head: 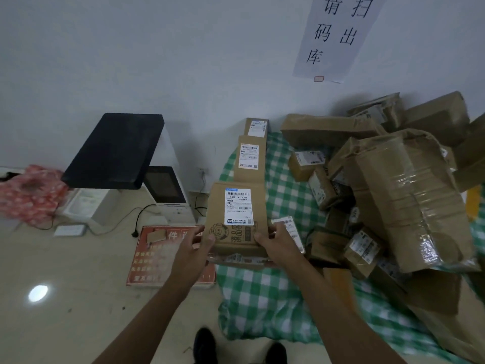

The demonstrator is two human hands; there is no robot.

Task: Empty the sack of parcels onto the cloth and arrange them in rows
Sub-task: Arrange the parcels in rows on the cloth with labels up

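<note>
Parcel | between left hand and right hand | both grips grasping it

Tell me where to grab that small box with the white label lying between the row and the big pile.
Take the small box by its two short sides, coming down from above on the row side. Its labelled top faces up, bare checked cloth lies to its left, while the pile of parcels crowds its right and far edges.
</note>
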